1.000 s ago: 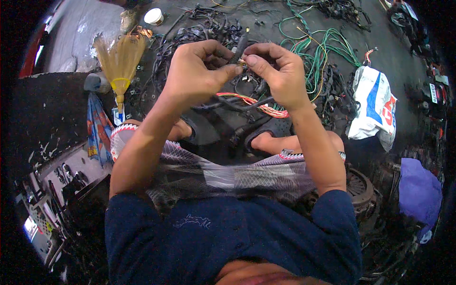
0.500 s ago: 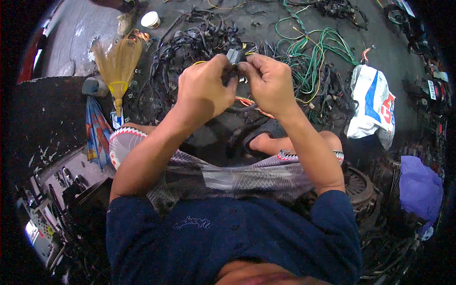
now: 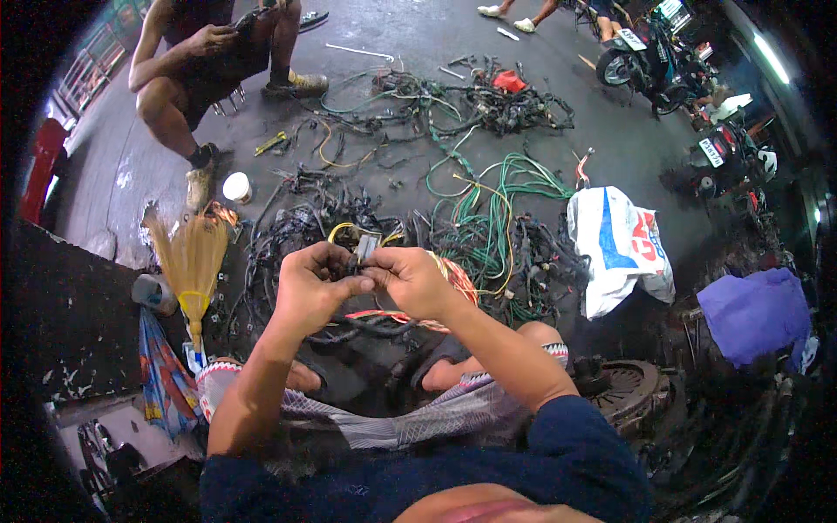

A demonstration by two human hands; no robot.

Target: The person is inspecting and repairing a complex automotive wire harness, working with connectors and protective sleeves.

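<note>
Both of my hands meet over a tangle of wiring on the floor. Between them sits a small grey wire connector (image 3: 368, 245) with yellow wires (image 3: 342, 228) running from it. My left hand (image 3: 316, 286) is closed, its thumb and fingers pinched at the connector's lower end. Against the same end press the closed fingers of my right hand (image 3: 410, 281); the exact grip of each is partly hidden. Just beyond lies a heap of black wiring harness (image 3: 301, 220). Red and white striped wires (image 3: 456, 277) pass beside my right hand, and a green wire bundle (image 3: 488, 196) spreads past it.
A straw broom (image 3: 187, 257) and a white cup (image 3: 237, 187) are on the left. To the right lie a white plastic bag (image 3: 602, 261), a purple cloth (image 3: 754, 314) and a round ribbed metal part (image 3: 623, 388). Another person (image 3: 179, 83) squats at the far left; motorcycles (image 3: 649, 65) stand far right.
The view has tilted upward, bringing the squatting person, the motorcycles and more floor into sight. My hands now appear lower and further left, still at the grey connector.
</note>
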